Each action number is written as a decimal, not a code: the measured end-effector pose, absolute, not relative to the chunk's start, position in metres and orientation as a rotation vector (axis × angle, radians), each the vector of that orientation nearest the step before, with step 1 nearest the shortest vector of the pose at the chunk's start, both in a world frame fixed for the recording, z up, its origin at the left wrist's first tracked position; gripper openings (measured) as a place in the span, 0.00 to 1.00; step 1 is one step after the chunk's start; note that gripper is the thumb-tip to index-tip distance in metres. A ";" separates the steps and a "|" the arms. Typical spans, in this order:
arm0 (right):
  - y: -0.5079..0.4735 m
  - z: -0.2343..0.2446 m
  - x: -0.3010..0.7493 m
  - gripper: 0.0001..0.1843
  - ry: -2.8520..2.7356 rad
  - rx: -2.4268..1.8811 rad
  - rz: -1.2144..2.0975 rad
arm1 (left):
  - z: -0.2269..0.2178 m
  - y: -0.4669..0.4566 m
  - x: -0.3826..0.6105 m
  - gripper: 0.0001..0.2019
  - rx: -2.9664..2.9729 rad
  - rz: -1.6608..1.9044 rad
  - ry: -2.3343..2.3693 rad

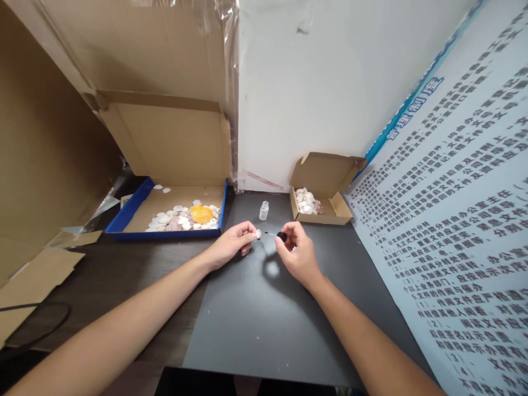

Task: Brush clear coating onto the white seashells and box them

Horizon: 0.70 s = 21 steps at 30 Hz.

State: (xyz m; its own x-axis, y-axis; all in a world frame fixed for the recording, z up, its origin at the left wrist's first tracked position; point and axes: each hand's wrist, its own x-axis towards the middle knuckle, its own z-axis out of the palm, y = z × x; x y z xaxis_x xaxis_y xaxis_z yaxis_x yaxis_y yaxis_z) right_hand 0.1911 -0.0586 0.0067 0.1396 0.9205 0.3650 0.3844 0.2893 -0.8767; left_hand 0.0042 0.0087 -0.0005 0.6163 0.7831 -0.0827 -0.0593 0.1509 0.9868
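Observation:
My left hand (235, 240) is closed, pinching a small pale shell (258, 234) between thumb and fingertips. Opposite it, my right hand (297, 250) grips a black brush cap (281, 236), whose thin stem points left toward the shell. A small gap shows between the stem's dark tip and the shell. Beyond both hands, an uncapped clear glass bottle (264, 210) stands upright on the dark grey mat (247, 319).
At the left lies an open blue-edged cardboard box (165, 235) holding several white shells (165, 220) and an orange one (202, 214). A smaller open carton (325, 219) with shells (306, 201) stands at the right. A printed board (462, 192) leans along the right side.

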 end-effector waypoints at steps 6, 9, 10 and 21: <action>-0.059 0.005 0.192 0.08 -1.447 -1.259 0.635 | -0.001 0.011 0.003 0.15 1.329 0.652 0.695; -0.059 0.005 0.191 0.08 -1.430 -1.269 0.629 | -0.002 0.011 0.003 0.15 1.355 0.646 0.698; -0.059 0.005 0.191 0.08 -1.425 -1.261 0.632 | -0.001 0.011 0.002 0.15 1.362 0.644 0.699; -0.058 0.008 0.193 0.07 -1.441 -1.256 0.614 | -0.003 0.011 0.003 0.14 1.329 0.653 0.690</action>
